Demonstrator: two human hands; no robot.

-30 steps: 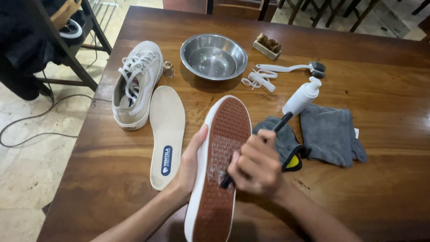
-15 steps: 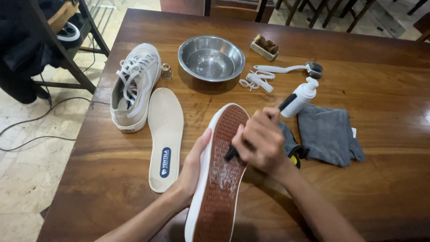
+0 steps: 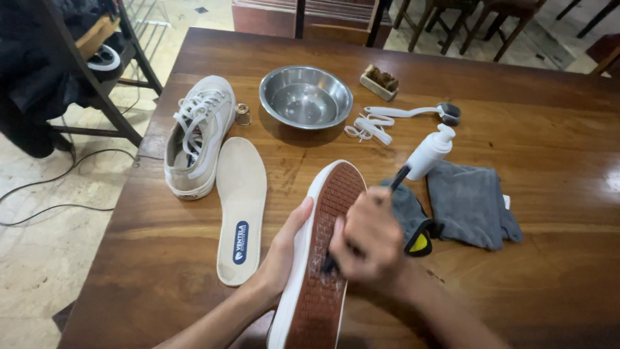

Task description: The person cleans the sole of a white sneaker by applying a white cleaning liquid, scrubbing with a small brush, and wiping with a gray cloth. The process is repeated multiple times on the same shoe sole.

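Left of the steel bowl (image 3: 306,97) lie a white sneaker (image 3: 196,136) and an insole (image 3: 241,207). Below the bowl, the upturned shoe (image 3: 323,258) runs lengthwise — toe toward the bowl, sole up. The left hand (image 3: 284,252) grips its edge; the right hand (image 3: 368,242) is clenched on a dark brush (image 3: 397,181) against the sole — grey cloth (image 3: 471,203) further right on the desk (image 3: 549,129).

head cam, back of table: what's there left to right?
Laced shoe → small cup → steel bowl → loose laces → wooden block → pump bottle
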